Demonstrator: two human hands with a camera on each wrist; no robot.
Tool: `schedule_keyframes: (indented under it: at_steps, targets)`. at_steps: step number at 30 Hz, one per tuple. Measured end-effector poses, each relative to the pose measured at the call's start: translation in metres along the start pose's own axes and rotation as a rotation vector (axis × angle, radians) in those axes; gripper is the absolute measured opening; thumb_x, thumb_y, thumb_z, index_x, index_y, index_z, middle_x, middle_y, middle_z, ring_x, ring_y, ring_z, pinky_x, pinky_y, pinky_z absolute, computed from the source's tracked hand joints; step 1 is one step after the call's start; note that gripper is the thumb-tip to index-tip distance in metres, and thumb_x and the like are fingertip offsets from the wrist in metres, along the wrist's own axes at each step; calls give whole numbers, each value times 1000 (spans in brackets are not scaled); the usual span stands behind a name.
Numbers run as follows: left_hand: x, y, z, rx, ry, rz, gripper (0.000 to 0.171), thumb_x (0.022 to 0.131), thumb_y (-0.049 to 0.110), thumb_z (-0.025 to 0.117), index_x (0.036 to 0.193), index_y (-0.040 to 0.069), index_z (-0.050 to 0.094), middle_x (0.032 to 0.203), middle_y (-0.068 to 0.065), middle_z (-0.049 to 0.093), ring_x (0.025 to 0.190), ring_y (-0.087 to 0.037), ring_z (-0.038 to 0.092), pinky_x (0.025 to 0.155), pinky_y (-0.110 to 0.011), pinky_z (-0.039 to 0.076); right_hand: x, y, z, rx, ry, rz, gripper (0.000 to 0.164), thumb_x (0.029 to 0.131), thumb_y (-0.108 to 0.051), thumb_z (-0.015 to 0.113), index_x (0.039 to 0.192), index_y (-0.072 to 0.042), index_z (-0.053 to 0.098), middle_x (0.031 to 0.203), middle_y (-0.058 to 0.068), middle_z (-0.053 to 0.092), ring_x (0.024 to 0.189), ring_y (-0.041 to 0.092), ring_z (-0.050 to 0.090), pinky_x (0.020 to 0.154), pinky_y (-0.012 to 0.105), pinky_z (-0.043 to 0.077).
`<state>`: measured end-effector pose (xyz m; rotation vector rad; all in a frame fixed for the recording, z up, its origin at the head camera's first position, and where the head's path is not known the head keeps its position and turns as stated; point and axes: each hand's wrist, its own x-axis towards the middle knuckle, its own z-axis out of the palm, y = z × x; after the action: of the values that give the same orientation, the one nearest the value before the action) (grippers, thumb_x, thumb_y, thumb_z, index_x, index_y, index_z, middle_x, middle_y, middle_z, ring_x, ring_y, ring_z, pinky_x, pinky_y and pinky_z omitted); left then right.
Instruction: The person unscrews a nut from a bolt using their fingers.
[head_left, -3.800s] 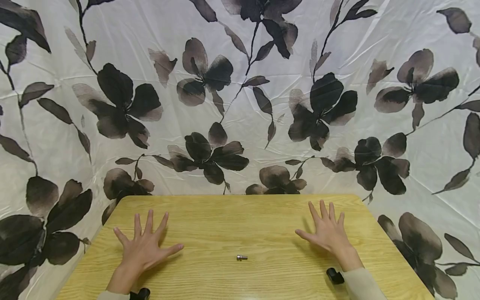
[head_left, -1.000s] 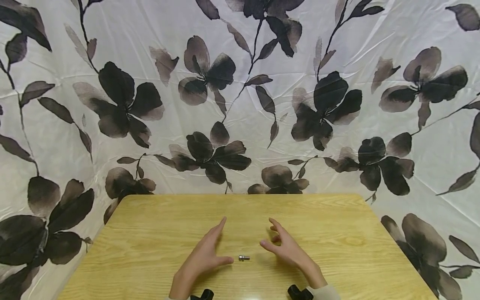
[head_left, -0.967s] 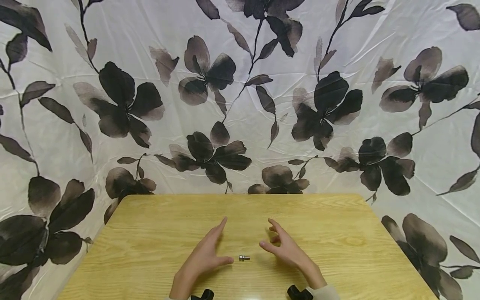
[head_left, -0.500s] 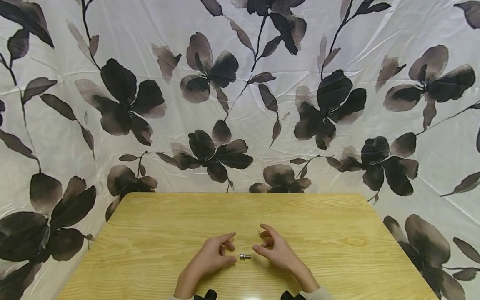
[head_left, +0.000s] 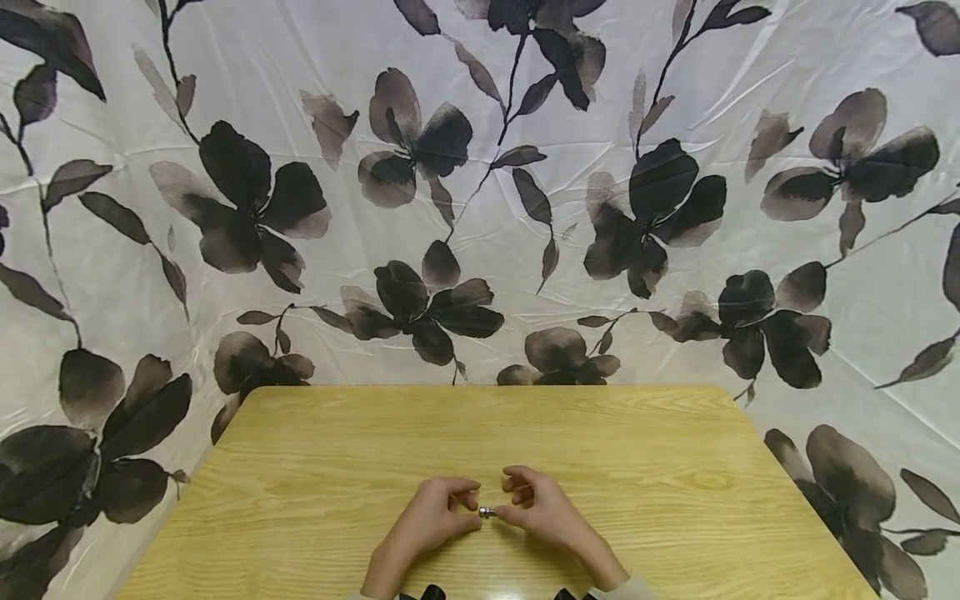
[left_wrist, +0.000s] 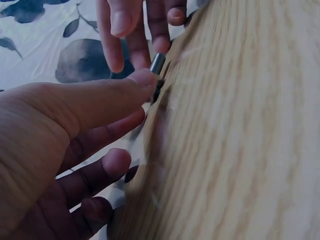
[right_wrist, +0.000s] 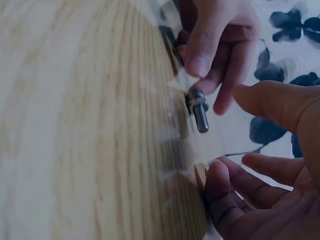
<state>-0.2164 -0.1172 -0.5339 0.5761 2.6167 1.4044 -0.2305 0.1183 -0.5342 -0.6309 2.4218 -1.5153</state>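
Note:
A small silvery bolt [head_left: 487, 512] with a wider ringed end lies on the wooden table [head_left: 360, 433]. The right wrist view shows its smooth shank [right_wrist: 201, 120] pointing toward the right hand. On the bolt's left side is the left hand [head_left: 431, 518], thumb and index finger bent with a gap between them, the thumb tip close to the wide end. My right hand [head_left: 547, 512] comes from the other side, its thumb tip at the shank end in the head view. In the right wrist view, the right thumb [right_wrist: 255, 100] is apart from the bolt. Neither hand visibly grips it.
Behind and beside the table hangs a white cloth [head_left: 540, 250] printed with dark flowers. Black wrist-worn devices [head_left: 432, 592] show at the bottom edge of the head view. The table's far edge [head_left: 487, 387] runs along the cloth.
Both hands, first spread wide apart over the table, have moved inward to either side of the bolt. Their fingers are now more bent. The bolt stays in about the same place.

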Motion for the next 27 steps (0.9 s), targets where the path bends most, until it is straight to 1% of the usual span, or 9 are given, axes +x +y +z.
schedule_keyframes:
  at_steps: [3,6,11,14,18,21,24,27]
  targets:
    - [0,0,2,2,4,-9,45,81,12,87,121,-3,72,88,3,74,63,-4,50,55,-20,42,-1,-1,4,-23,-4,-3,59,89,-20,81,136,8,58,118,16,69,100,25,65,80,23,54]
    - [0,-1,5,12,15,-8,36,82,12,87,114,-1,76,86,5,73,64,-3,52,57,-20,44,-2,-2,8,-44,0,-5,50,88,-16,81,129,8,63,112,13,71,94,18,64,78,21,53]
    - [1,1,7,13,27,7,22,83,10,85,104,4,79,85,6,74,69,-1,59,65,-21,51,-5,-4,12,-34,14,2,30,88,-7,79,115,5,71,105,11,73,86,9,62,74,18,53]
    - [1,2,8,16,39,5,18,82,8,85,99,5,80,84,5,74,69,0,60,65,-21,51,-6,-5,15,-29,26,1,22,88,-2,78,109,4,73,101,10,74,82,6,63,70,18,54]
    - [1,4,9,34,52,2,12,82,8,85,93,9,81,82,5,74,67,0,58,61,-21,49,-6,-5,17,-57,40,-12,17,86,2,78,104,2,76,95,7,75,76,3,62,66,18,53]
    - [2,4,10,56,56,-11,7,84,10,85,90,12,81,82,7,75,67,1,58,60,-21,49,-5,-5,18,-74,41,-25,13,86,2,78,99,-1,77,91,8,75,73,1,61,64,18,52]
    - [2,5,10,75,52,-19,4,86,13,83,89,13,81,82,8,74,67,1,58,60,-21,49,-5,-5,17,-83,38,-38,10,88,1,77,97,-3,78,90,7,76,72,0,60,63,19,51]
    - [1,5,9,92,46,-5,3,87,15,82,89,12,81,82,8,74,67,1,57,60,-22,48,-4,-5,17,-81,36,-36,9,89,0,76,96,-4,79,90,5,76,72,0,60,63,19,51]
